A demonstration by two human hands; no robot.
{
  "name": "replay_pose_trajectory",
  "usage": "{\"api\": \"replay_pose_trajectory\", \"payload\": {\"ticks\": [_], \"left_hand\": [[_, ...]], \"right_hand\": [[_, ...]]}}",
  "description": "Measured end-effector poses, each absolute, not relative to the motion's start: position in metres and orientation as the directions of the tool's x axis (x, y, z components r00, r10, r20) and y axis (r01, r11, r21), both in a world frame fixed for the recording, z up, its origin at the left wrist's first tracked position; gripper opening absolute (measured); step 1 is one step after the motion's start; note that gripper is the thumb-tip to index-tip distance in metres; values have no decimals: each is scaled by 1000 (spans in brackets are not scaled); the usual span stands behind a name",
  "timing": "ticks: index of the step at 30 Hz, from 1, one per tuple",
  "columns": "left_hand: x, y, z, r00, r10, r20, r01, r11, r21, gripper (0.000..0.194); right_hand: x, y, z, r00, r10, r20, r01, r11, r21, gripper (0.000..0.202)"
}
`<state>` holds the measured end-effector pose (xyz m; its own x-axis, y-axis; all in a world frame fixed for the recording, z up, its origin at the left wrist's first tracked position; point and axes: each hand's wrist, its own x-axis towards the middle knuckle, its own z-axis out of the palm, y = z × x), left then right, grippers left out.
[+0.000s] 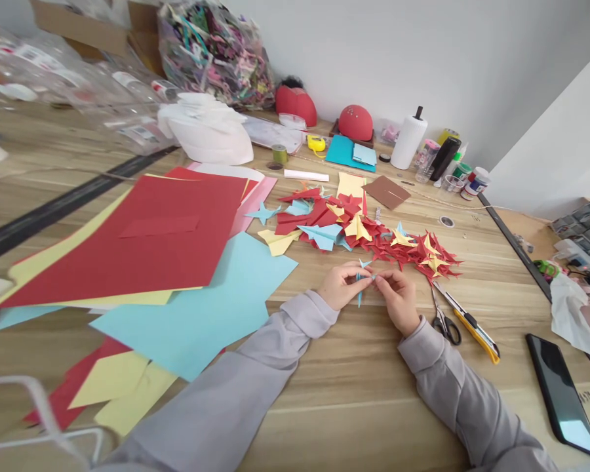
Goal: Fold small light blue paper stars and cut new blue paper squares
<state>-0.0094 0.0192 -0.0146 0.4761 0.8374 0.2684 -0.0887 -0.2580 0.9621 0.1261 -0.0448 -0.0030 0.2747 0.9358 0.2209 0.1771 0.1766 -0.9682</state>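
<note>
A small folded blue paper piece (359,288) is pinched in my left hand (341,285), its points sticking out above and below the fingers. From the right, my right hand (397,298) closes its fingertips on the edge of the same piece. The two hands nearly touch. Just beyond them lies a heap of folded red paper pieces (388,246), with yellow stars (435,263) on top. Blue and yellow folded papers (320,235) lie at the heap's left part.
Large red sheets (177,229) and a blue sheet (196,321) cover the left side. Scissors (446,326) and a yellow cutter (476,334) lie right of my right hand, a phone (563,393) farther right. Bottles (476,183) stand at the back right; a stuffed bag (216,56) stands behind.
</note>
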Motion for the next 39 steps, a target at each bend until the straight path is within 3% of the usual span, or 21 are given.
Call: {"api": "replay_pose_trajectory", "payload": {"ticks": [5, 14, 30, 39], "left_hand": [[-10, 19, -13, 483, 840, 247, -101, -227, 969, 15], [-13, 18, -2, 506, 836, 211, 14, -253, 967, 13], [-12, 22, -12, 474, 829, 297, -65, -303, 951, 20], [-11, 23, -15, 470, 838, 278, -82, -273, 959, 16]], "right_hand": [[127, -45, -4, 257, 943, 211, 170, 171, -971, 13], [127, -47, -1, 206, 945, 254, 311, 183, -933, 13], [127, -45, -2, 228, 952, 206, 162, 172, -972, 13], [126, -44, -3, 249, 943, 220, 204, 171, -964, 14]]}}
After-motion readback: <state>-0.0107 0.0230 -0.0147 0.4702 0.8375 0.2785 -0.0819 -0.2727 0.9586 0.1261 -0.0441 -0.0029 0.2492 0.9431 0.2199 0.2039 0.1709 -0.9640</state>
